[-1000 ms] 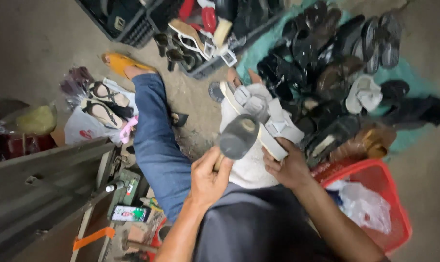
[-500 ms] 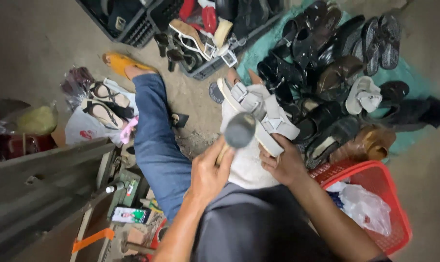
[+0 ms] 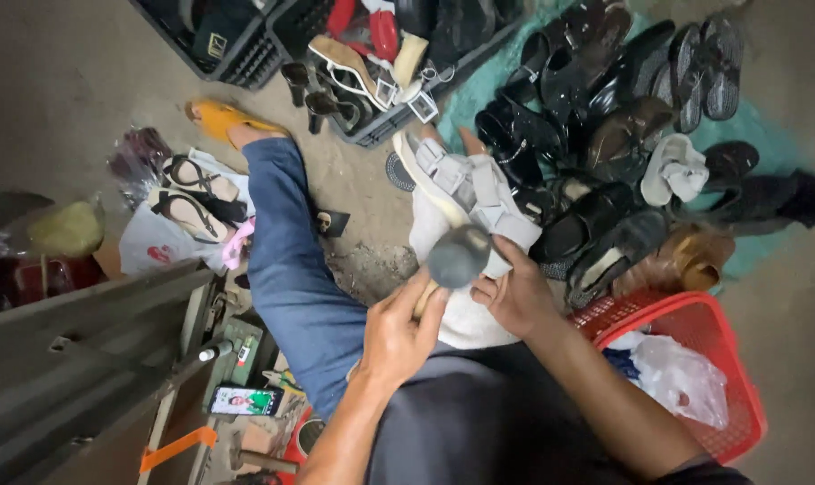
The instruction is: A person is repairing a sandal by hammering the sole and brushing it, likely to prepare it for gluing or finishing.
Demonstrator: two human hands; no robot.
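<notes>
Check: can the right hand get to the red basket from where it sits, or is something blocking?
Probably yes. The right hand holds the grey sandal on the lap; the red basket sits open-topped beside that forearm, nothing between.

A seated person's left hand [image 3: 406,337] grips a hammer [image 3: 457,258] over a grey strapped sandal [image 3: 466,184], steadied by the right hand [image 3: 513,292], beside a red basket [image 3: 731,359].

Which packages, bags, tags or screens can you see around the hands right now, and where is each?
Phone: lower left, flat among tools, lit screen, dark frame.
White plastic bag: left, on the floor under a pair of sandals, red mark.
Clear bag: far left, holding something yellow-green.
Crumpled clear bag: inside the red basket, lower right.
Small white tags: top centre, on sandals at the black crate's edge.
</notes>
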